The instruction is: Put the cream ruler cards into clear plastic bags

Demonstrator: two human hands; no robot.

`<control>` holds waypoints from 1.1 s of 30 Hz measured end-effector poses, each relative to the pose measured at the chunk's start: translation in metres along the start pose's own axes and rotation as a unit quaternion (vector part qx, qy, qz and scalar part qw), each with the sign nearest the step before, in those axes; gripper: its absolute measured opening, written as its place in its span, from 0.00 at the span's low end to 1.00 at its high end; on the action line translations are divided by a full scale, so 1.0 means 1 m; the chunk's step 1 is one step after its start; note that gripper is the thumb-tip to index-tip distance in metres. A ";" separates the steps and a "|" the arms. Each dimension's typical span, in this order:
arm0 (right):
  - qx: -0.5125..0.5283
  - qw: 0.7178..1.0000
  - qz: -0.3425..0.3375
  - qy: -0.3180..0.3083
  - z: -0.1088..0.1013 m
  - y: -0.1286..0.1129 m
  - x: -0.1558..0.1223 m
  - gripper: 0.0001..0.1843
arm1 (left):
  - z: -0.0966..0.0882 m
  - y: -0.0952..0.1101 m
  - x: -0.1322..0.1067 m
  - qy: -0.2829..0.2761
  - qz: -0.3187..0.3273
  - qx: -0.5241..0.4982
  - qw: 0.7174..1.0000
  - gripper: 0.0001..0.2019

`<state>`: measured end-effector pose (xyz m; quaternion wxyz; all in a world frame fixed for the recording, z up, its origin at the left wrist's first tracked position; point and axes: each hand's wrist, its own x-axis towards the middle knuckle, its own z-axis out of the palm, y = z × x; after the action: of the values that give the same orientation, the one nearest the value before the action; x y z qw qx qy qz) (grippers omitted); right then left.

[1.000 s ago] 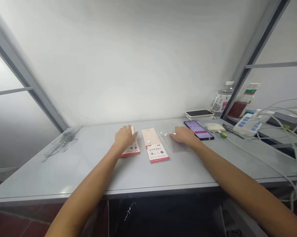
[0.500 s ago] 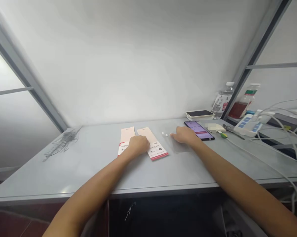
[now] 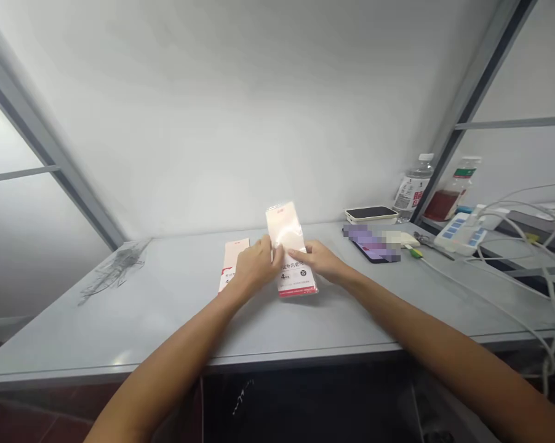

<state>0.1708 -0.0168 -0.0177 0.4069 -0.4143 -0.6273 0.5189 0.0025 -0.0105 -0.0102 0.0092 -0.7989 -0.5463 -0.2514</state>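
Observation:
A flat ruler-set packet (image 3: 287, 229), pale pink above and white below with a red strip, is held tilted up over the desk. Shiny clear plastic shows around its edges. My left hand (image 3: 258, 261) grips its left side, thumb on the front. My right hand (image 3: 321, 258) pinches the right side, with the thumb across the front. A second ruler-set packet (image 3: 235, 251) lies flat on the desk, partly hidden behind my left hand.
On the grey desk (image 3: 167, 314), a phone (image 3: 374, 247) lies to the right, with a boxed device (image 3: 372, 214) behind it. Scissors (image 3: 434, 245), a power strip (image 3: 459, 234), white cables (image 3: 552, 289), a water bottle (image 3: 413, 187) and a bottle of dark red liquid (image 3: 443, 200) stand or lie farther right.
The right-hand packet has been lifted from the desk and tilted up. My right hand has moved left from the clear plastic bag onto the packet; the bag no longer lies on the desk there.

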 end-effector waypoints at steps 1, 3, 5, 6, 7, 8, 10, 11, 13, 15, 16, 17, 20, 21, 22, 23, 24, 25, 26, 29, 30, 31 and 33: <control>0.012 1.000 -0.008 0.003 0.001 0.000 0.000 0.16 | 0.001 0.001 -0.001 0.002 -0.003 -0.010 1.000 0.18; 0.030 0.999 -0.021 0.005 0.002 0.000 -0.001 0.14 | 0.002 0.002 -0.001 -0.005 -0.002 -0.040 0.999 0.19; 0.037 0.999 -0.026 0.005 0.002 -0.001 -0.002 0.13 | 0.002 0.003 -0.002 -0.026 0.003 -0.081 0.996 0.20; 0.035 0.999 -0.027 0.007 0.002 -0.002 -0.003 0.13 | 0.001 0.003 -0.002 -0.037 0.002 -0.098 0.995 0.20; 0.029 0.999 -0.027 0.011 0.003 -0.002 -0.003 0.13 | 0.001 0.002 -0.002 -0.048 0.002 -0.110 0.993 0.20; 0.021 0.999 -0.026 0.018 0.003 -0.002 -0.003 0.13 | 0.001 0.002 -0.002 -0.056 0.004 -0.118 0.991 0.20; -0.007 0.999 -0.028 0.040 0.004 -0.002 -0.003 0.13 | 0.000 0.002 -0.002 -0.063 0.012 -0.123 0.990 0.19; -0.026 0.998 -0.034 0.053 0.004 -0.002 -0.003 0.12 | 0.000 0.002 -0.002 -0.062 0.019 -0.123 0.990 0.19; -0.074 0.993 -0.051 0.082 0.004 -0.001 -0.002 0.12 | -0.001 0.002 -0.002 -0.059 0.034 -0.127 0.990 0.18; -0.116 0.986 -0.068 0.103 0.005 0.000 -0.002 0.12 | -0.002 0.001 -0.002 -0.058 0.045 -0.127 0.989 0.17; -0.132 0.982 -0.073 0.110 0.005 0.000 -0.002 0.12 | -0.002 0.001 -0.003 -0.058 0.048 -0.124 0.989 0.17; -0.145 0.979 -0.078 0.116 0.005 0.000 -0.002 0.12 | -0.003 0.001 -0.003 -0.060 0.049 -0.119 0.990 0.16; -0.175 0.972 -0.092 0.123 0.005 0.000 -0.003 0.13 | -0.003 0.001 -0.003 -0.070 0.050 -0.102 0.991 0.15; -0.182 0.971 -0.095 0.123 0.005 0.000 -0.003 0.13 | -0.004 0.001 -0.003 -0.074 0.050 -0.098 0.991 0.15; -0.187 0.970 -0.097 0.121 0.005 0.000 -0.003 0.13 | -0.004 0.002 -0.003 -0.078 0.050 -0.096 0.991 0.15; -0.191 0.969 -0.098 0.119 0.005 0.000 -0.003 0.13 | -0.004 0.002 -0.003 -0.080 0.049 -0.094 0.991 0.15; -0.195 0.969 -0.099 0.116 0.004 0.000 -0.004 0.13 | -0.005 0.002 -0.003 -0.082 0.049 -0.093 0.991 0.15; -0.198 0.969 -0.100 0.113 0.004 0.000 -0.004 0.12 | -0.005 0.002 -0.002 -0.082 0.050 -0.092 0.991 0.14; -0.200 0.968 -0.101 0.111 0.004 0.000 -0.004 0.13 | -0.005 0.002 -0.002 -0.082 0.053 -0.093 0.991 0.14; -0.200 0.969 -0.100 0.103 0.004 0.001 -0.005 0.13 | -0.003 0.001 -0.001 -0.080 0.063 -0.103 0.989 0.13; -0.199 0.970 -0.099 0.100 0.005 0.000 -0.005 0.13 | -0.002 0.001 -0.001 -0.076 0.065 -0.106 0.989 0.13; -0.199 0.970 -0.097 0.097 0.005 0.000 -0.005 0.13 | -0.002 0.001 -0.001 -0.071 0.066 -0.107 0.990 0.13; -0.202 0.970 -0.095 0.093 0.006 0.000 -0.005 0.13 | 0.000 -0.001 -0.001 -0.061 0.069 -0.107 0.990 0.13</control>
<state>0.1672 -0.0237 -0.0187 0.4188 -0.4727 -0.7150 0.2997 0.0016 -0.0112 -0.0110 -0.0924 -0.8449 -0.4594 -0.2578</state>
